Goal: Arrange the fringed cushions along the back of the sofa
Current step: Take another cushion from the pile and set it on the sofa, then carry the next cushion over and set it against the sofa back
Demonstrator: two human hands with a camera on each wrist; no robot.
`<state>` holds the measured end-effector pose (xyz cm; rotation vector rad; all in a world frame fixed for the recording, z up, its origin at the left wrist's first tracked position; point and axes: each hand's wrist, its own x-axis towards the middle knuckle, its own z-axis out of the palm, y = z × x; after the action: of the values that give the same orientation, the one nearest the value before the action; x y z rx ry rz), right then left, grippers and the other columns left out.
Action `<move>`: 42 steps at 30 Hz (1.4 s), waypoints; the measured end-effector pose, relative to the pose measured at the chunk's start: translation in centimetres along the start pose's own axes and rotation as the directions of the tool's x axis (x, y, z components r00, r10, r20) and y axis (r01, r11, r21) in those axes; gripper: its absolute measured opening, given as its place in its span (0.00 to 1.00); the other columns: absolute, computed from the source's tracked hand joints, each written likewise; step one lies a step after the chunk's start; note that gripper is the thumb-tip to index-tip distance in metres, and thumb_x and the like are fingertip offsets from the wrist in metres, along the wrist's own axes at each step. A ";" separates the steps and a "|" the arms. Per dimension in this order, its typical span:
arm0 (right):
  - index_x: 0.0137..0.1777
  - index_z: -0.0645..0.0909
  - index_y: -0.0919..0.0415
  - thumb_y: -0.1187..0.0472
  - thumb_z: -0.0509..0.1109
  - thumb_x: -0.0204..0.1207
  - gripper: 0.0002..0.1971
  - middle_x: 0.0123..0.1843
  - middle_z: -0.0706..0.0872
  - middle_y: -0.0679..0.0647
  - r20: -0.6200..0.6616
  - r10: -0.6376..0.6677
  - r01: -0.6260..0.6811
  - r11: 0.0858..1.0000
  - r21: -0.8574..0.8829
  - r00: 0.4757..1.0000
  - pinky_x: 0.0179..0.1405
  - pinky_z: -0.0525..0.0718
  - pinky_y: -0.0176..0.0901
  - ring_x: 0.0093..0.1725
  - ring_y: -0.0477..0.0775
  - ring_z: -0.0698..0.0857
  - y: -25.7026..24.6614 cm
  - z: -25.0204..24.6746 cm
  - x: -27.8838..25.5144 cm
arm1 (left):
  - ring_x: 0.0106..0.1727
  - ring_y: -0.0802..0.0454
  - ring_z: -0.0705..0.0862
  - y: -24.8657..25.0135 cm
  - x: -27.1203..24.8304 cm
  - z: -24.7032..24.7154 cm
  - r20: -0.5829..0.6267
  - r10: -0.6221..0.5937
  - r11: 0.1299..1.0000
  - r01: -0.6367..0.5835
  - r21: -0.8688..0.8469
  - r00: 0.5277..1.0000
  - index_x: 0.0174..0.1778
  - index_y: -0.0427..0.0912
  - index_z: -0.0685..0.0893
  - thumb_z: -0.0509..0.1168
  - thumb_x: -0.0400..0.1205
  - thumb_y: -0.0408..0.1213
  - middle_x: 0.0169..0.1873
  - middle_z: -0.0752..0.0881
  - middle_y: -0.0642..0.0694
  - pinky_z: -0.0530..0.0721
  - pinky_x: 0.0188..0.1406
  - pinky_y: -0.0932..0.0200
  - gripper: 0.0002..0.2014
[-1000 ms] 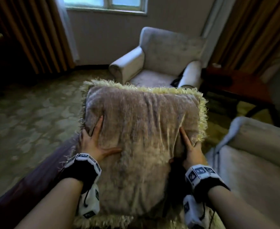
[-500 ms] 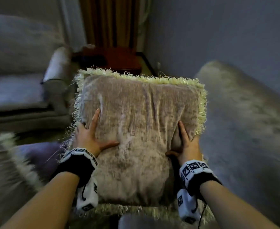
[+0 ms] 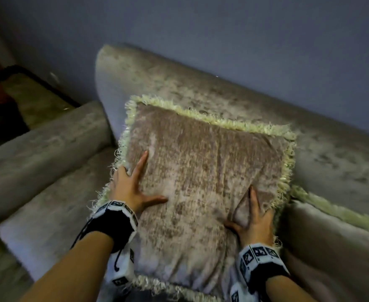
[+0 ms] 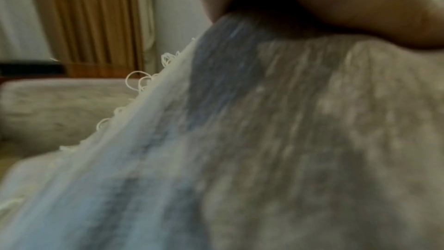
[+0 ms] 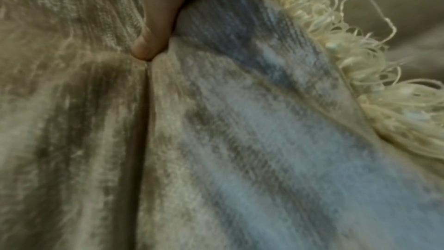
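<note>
- Velvety grey-beige sofa arm (image 3: 39, 149): a rounded bolster at the far left, with the pale seat cushion (image 3: 55, 216) beside it and a strip of dark floor (image 3: 9, 101) beyond.
- Left hand (image 3: 131, 188): it grips the left edge of the taupe chenille cushion with cream looped fringe (image 3: 201, 175). The index finger lies flat on the front face and the thumb is spread along it; the other fingers wrap behind the fringe, out of sight.
- Cushion: held between both hands and propped upright, its face toward the person. Its top fringe stands in front of the sofa backrest (image 3: 222, 90), near the left end. Whether its rear face touches the backrest cannot be told. Its longer side runs from the person up toward the backrest, and it lies directly ahead of both hands. Neither hand is plainly nearer to the back.
- Right hand (image 3: 255, 216): it clutches the lower right edge, the thumb dug into a deep crease and the fingers curled into the fabric beside the fringe.
- Second fringed cushion (image 3: 332, 225): a matching one lies just to the right, close against the held cushion's fringe.
- Coming move, as a judgement: push the cushion back and settle it against the backrest, next to its neighbour.
- Room: plain grey-blue wall (image 3: 222, 29) directly behind the sofa; dim light.
</note>
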<state>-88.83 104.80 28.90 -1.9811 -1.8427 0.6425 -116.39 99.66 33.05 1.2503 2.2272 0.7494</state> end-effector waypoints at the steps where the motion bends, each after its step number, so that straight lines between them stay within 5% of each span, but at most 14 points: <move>1: 0.70 0.40 0.25 0.59 0.85 0.58 0.60 0.75 0.58 0.64 -0.008 0.031 -0.031 1.000 0.003 1.000 0.71 0.74 0.53 0.74 0.69 0.70 1.1 0.1 0.2 | 0.75 0.34 0.66 0.2 0.5 1.2 0.019 0.000 1.000 0.000 0.003 1.000 0.69 0.85 0.42 0.76 0.50 0.66 0.69 0.63 0.41 0.72 0.74 0.38 0.59; 5: 0.70 0.34 0.25 0.51 0.84 0.58 0.61 0.78 0.52 0.64 0.086 0.071 -0.065 0.996 -0.069 0.994 0.74 0.72 0.53 0.76 0.69 0.67 2.9 0.2 1.1 | 0.79 0.31 0.59 -0.6 1.7 4.7 0.049 -0.071 0.997 0.069 0.046 0.996 0.76 0.74 0.43 0.79 0.56 0.60 0.76 0.57 0.34 0.66 0.77 0.36 0.61; 9: 0.73 0.26 0.26 0.45 0.78 0.65 0.59 0.77 0.48 0.68 0.300 0.197 -0.094 0.941 -0.326 0.933 0.65 0.78 0.53 0.70 0.72 0.72 3.1 1.3 1.1 | 0.80 0.30 0.59 -1.9 2.2 6.7 0.192 -0.192 0.976 0.167 0.143 0.962 0.78 0.68 0.36 0.77 0.59 0.61 0.80 0.53 0.30 0.65 0.77 0.37 0.62; 12: 0.80 0.37 0.34 0.56 0.71 0.74 0.49 0.69 0.77 0.66 0.496 0.268 -0.044 0.908 -0.418 0.826 0.58 0.80 0.51 0.63 0.63 0.82 3.3 2.4 0.5 | 0.79 0.34 0.63 -1.8 2.3 8.5 0.496 -0.126 0.976 0.018 0.218 0.859 0.69 0.78 0.30 0.69 0.53 0.74 0.82 0.57 0.38 0.68 0.76 0.34 0.60; 15: 0.78 0.59 0.49 0.57 0.61 0.80 0.28 0.63 0.84 0.58 0.439 0.204 0.095 0.817 -0.569 0.875 0.54 0.79 0.48 0.63 0.59 0.83 0.9 2.1 0.4 | 0.83 0.35 0.55 -1.6 1.6 10.4 0.617 -0.112 0.956 -0.086 0.282 0.779 0.60 0.85 0.25 0.66 0.56 0.77 0.84 0.50 0.41 0.62 0.75 0.25 0.55; 17: 0.75 0.65 0.57 0.60 0.58 0.81 0.22 0.70 0.76 0.60 0.374 0.016 0.226 0.773 -0.594 0.927 0.56 0.80 0.50 0.68 0.61 0.78 -1.4 1.9 0.8 | 0.84 0.36 0.51 -1.6 1.2 11.3 0.576 -0.123 0.939 -0.093 0.331 0.808 0.67 0.80 0.26 0.66 0.63 0.72 0.84 0.47 0.40 0.56 0.76 0.23 0.55; 19: 0.80 0.56 0.55 0.63 0.57 0.82 0.27 0.77 0.62 0.63 0.369 -0.136 0.343 0.737 -0.583 0.919 0.64 0.76 0.57 0.75 0.66 0.67 -3.9 2.1 1.5 | 0.84 0.37 0.52 -1.7 1.0 11.2 0.526 -0.107 0.926 -0.108 0.363 0.844 0.75 0.72 0.31 0.66 0.66 0.70 0.84 0.49 0.41 0.54 0.77 0.25 0.54; 22: 0.81 0.52 0.47 0.63 0.56 0.83 0.29 0.82 0.51 0.63 0.430 -0.123 0.392 0.681 -0.618 0.894 0.69 0.69 0.64 0.79 0.69 0.57 -6.9 2.5 2.6 | 0.80 0.40 0.64 -1.8 1.3 9.2 0.400 -0.021 0.917 -0.142 0.372 0.916 0.80 0.64 0.41 0.66 0.73 0.63 0.80 0.62 0.42 0.65 0.76 0.36 0.48; 25: 0.77 0.63 0.55 0.62 0.57 0.83 0.22 0.77 0.60 0.65 0.464 -0.094 0.409 0.647 -0.644 0.881 0.63 0.75 0.60 0.73 0.70 0.67 -9.5 2.1 3.3 | 0.63 0.41 0.82 -2.4 1.3 6.3 0.194 0.050 0.963 -0.099 0.252 0.980 0.78 0.54 0.65 0.64 0.81 0.46 0.69 0.77 0.43 0.81 0.62 0.47 0.28; 28: 0.66 0.75 0.62 0.63 0.60 0.81 0.15 0.63 0.81 0.62 0.517 -0.183 0.514 0.592 -0.621 0.836 0.47 0.77 0.50 0.60 0.63 0.84 -13.8 1.6 3.0 | 0.53 0.42 0.86 -3.3 0.4 3.1 0.000 0.011 0.982 -0.011 0.191 1.000 0.68 0.51 0.79 0.61 0.82 0.39 0.60 0.83 0.44 0.84 0.51 0.49 0.17; 31: 0.58 0.80 0.62 0.56 0.57 0.83 0.14 0.53 0.88 0.60 0.538 -0.349 0.633 0.551 -0.544 0.767 0.41 0.74 0.46 0.53 0.62 0.87 -18.9 2.4 1.1 | 0.54 0.40 0.86 -4.5 -1.1 -0.4 -0.123 -0.067 0.983 0.086 0.161 0.990 0.63 0.52 0.82 0.61 0.81 0.39 0.57 0.83 0.44 0.82 0.51 0.49 0.15; 36: 0.59 0.78 0.62 0.48 0.54 0.84 0.20 0.56 0.87 0.62 0.542 -0.618 0.822 0.418 -0.386 0.569 0.48 0.79 0.49 0.57 0.63 0.86 -26.7 5.6 -5.1 | 0.54 0.40 0.86 -9.6 -5.1 -7.1 -0.278 -0.211 0.973 0.229 0.035 0.937 0.60 0.51 0.84 0.61 0.78 0.42 0.52 0.87 0.43 0.84 0.55 0.46 0.15; 42: 0.58 0.79 0.61 0.44 0.51 0.83 0.24 0.57 0.87 0.62 0.683 -0.646 0.940 0.227 -0.255 0.341 0.49 0.78 0.48 0.59 0.63 0.85 -33.6 11.4 -15.2 | 0.54 0.44 0.86 -19.3 -13.9 -14.1 -0.432 -0.421 0.884 0.467 0.000 0.797 0.64 0.54 0.80 0.60 0.82 0.42 0.54 0.86 0.47 0.84 0.50 0.51 0.15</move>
<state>-123.82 92.05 39.16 -0.6462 -3.3216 0.0662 -130.57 75.93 32.60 0.5792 2.8015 0.7669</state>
